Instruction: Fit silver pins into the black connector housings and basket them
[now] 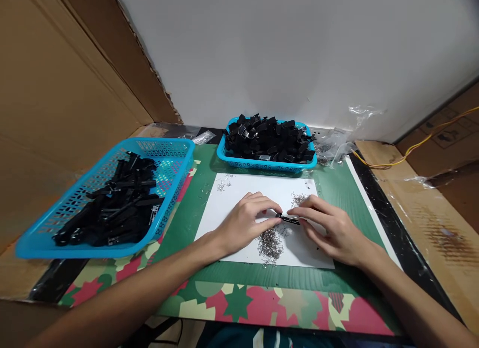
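Note:
A slim black part with a metallic strip along it lies between my two hands, just above a white sheet. My left hand pinches its left end between thumb and forefinger. At the other end, my right hand has its thumb and fingers closed on the same part; its fingertips partly cover it. Below the part a pile of tiny metal pieces rests on the sheet. A smaller heap of metal bits sits behind my right fingers.
A blue basket heaped with small black pieces stands at the back. To the left, a larger blue basket holds longer black parts. Scattered bits lie on the sheet's far left. A yellow cable and clear plastic are at right.

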The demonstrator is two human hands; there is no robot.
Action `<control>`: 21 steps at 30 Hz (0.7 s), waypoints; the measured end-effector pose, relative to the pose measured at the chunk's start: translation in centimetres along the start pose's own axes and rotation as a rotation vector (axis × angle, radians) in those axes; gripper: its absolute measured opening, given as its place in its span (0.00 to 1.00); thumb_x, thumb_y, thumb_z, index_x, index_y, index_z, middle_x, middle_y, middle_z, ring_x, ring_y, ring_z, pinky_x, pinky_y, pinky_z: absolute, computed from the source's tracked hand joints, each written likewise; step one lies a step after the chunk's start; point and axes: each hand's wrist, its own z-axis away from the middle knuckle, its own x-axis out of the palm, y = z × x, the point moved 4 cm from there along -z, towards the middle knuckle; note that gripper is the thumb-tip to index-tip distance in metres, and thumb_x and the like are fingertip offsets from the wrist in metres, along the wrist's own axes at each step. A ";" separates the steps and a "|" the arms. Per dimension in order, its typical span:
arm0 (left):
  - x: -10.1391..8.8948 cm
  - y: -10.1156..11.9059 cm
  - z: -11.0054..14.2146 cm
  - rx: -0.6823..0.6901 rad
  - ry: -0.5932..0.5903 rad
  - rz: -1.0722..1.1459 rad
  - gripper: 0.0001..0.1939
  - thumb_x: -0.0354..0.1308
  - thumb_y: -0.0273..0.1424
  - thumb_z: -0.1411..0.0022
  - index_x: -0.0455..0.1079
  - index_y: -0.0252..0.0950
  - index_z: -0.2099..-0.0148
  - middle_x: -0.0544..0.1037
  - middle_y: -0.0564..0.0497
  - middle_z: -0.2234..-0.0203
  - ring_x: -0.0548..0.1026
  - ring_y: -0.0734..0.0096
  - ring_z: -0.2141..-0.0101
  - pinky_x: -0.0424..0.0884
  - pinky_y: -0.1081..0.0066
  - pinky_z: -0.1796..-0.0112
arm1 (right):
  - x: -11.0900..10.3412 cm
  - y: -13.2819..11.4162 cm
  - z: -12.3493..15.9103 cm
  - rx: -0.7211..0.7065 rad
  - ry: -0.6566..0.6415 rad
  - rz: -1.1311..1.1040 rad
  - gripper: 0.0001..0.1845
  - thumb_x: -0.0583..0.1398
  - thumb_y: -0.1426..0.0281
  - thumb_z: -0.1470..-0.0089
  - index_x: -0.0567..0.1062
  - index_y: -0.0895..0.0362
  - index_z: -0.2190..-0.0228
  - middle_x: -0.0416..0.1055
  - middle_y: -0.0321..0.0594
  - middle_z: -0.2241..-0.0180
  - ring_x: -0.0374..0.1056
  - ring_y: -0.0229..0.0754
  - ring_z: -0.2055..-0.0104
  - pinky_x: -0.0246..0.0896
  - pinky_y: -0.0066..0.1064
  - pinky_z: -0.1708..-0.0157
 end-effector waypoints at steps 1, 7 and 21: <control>0.1 0.0 0.0 0.009 0.000 -0.002 0.06 0.64 0.33 0.30 0.77 0.37 0.53 0.84 0.50 0.60 0.77 0.64 0.59 0.64 0.63 0.54 | -0.2 0.0 -0.1 -0.031 0.014 0.040 0.19 0.55 0.79 0.33 0.76 0.56 0.45 0.74 0.47 0.60 0.72 0.44 0.60 0.73 0.36 0.63; 0.3 0.3 0.2 0.039 -0.010 -0.046 0.08 0.63 0.34 0.30 0.76 0.37 0.53 0.84 0.50 0.59 0.76 0.63 0.56 0.61 0.63 0.53 | -1.1 -0.4 0.2 -0.133 0.246 0.253 0.19 0.59 0.84 0.36 0.80 0.53 0.50 0.80 0.48 0.55 0.78 0.48 0.53 0.77 0.42 0.55; 0.7 0.3 0.6 0.164 0.021 -0.186 0.09 0.62 0.34 0.29 0.76 0.34 0.52 0.83 0.48 0.60 0.76 0.63 0.58 0.61 0.63 0.55 | 2.4 0.2 -1.0 0.500 0.465 -0.491 0.07 0.71 0.70 0.44 0.81 0.57 0.73 0.81 0.39 0.72 0.77 0.39 0.72 0.74 0.27 0.73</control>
